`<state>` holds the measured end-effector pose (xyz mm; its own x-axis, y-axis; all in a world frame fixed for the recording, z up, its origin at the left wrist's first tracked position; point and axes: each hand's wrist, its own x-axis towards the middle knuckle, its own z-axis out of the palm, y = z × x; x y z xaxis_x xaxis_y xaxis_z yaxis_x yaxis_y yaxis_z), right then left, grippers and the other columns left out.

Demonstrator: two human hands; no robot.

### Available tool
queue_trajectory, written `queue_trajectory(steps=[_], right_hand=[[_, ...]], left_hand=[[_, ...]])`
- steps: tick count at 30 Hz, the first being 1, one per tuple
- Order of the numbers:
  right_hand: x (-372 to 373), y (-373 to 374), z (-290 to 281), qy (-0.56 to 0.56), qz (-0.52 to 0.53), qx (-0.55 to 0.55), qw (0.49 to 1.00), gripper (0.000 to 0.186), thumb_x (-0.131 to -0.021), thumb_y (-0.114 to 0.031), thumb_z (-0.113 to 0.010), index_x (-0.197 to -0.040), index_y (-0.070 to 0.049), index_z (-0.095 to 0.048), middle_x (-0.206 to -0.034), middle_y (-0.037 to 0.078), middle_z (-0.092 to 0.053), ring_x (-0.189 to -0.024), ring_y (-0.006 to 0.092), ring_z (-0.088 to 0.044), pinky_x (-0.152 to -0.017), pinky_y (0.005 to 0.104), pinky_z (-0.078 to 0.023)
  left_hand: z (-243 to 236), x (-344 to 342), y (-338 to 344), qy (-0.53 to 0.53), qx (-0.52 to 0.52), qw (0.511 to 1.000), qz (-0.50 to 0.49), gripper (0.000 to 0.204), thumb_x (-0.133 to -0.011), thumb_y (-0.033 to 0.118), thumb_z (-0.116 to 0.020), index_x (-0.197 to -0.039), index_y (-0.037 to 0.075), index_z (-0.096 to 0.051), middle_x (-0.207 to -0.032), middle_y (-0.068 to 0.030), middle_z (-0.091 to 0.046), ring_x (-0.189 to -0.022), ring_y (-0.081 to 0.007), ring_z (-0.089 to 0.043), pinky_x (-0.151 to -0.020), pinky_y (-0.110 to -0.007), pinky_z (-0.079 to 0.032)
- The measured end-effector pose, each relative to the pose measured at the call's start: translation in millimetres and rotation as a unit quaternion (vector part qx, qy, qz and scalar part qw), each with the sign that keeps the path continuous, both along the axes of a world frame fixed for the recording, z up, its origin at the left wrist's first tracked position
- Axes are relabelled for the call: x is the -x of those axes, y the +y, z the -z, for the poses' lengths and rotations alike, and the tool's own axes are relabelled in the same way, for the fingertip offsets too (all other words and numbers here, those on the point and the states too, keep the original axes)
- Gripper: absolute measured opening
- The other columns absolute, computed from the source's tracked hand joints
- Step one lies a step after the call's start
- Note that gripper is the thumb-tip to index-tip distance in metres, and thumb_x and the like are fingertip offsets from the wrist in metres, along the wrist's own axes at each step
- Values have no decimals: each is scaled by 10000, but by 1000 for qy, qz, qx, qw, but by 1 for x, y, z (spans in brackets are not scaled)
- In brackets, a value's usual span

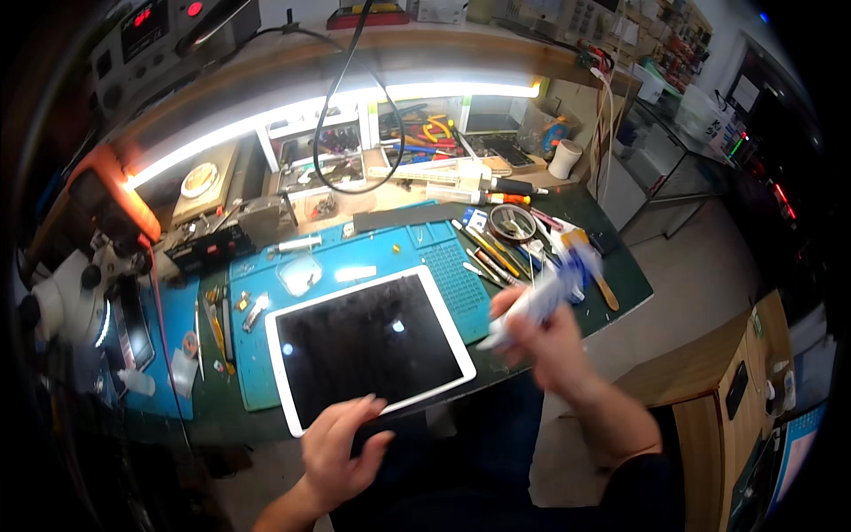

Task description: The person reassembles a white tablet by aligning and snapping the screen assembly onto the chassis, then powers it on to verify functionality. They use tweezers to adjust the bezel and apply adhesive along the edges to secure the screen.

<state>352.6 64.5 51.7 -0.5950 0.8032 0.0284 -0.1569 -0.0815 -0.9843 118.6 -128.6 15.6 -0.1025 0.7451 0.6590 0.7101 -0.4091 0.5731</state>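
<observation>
A white-framed tablet (372,341) with a dark, glossy screen lies face up on a blue work mat (257,381), its near edge reaching past the mat. My left hand (341,448) rests at that near edge, fingertips on or just over the frame. Its thumb stands apart from the fingers, and it holds nothing. Off the tablet's right side, my right hand (545,341) is wrapped round a white-and-blue bottle (554,288). The bottle is tilted and smeared by motion, with a narrow white end toward the tablet, so its exact kind is unclear.
Brushes and pen-like tools (496,257) lie right of the mat, beside a round tin (512,223). A microscope (66,306) stands at left, near a phone (133,328). Tool bins (324,146) sit under a lit shelf, and a black cable loop (316,151) hangs in front.
</observation>
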Motion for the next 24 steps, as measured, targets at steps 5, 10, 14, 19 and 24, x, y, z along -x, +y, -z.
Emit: queue_trajectory(steps=[5, 10, 14, 19, 24], right_hand=[[-4, -78, 37, 79, -86, -71, 991, 350, -937, -129, -755, -1252, -11, -658, -1282, 134, -625, -1144, 211, -618, -974, 326, -494], [-2, -120, 46, 145, -29, 40, 988, 387, -932, -258, -788, -1210, -13, -675, -1244, 173, -584, -981, 202, -635, -820, 282, -521], [-3, -121, 42, 122, -85, -145, 978, 351, -879, -123, -823, -1196, -28, -705, -1256, 138, -635, -1099, 239, -645, -937, 336, -520], [-7, -110, 27, 106, -82, -276, 952, 387, -848, -127, -861, -1199, -54, -715, -1230, 152, -635, -1022, 226, -693, -876, 318, -554], [-5, -106, 37, 46, 2, -254, 966, 417, -887, -300, -842, -1172, -41, -681, -1205, 155, -592, -955, 200, -620, -846, 312, -517]], left_hand=[[1, -41, 24, -54, 75, 988, 127, 362, -842, 59, -813, -1162, -4, -654, -982, -153, -728, -812, -298, -723, -689, -352, -578], [-1, -46, 15, 27, 10, 991, 128, 238, -837, -9, -752, -1049, 6, -647, -858, -117, -691, -679, -297, -667, -592, -350, -534], [0, -39, 4, 24, 18, 988, 154, 170, -988, 175, -628, -947, 12, -654, -766, -106, -649, -601, -274, -616, -531, -324, -483], [-9, -29, -4, -301, 351, 835, 297, 361, -1099, 321, -484, -1090, 25, -690, -817, -67, -678, -670, -174, -628, -630, -292, -497], [-25, -49, 7, -366, 305, 857, 197, 333, -1129, 283, -421, -1118, 23, -630, -872, -52, -658, -692, -104, -597, -627, -242, -483]])
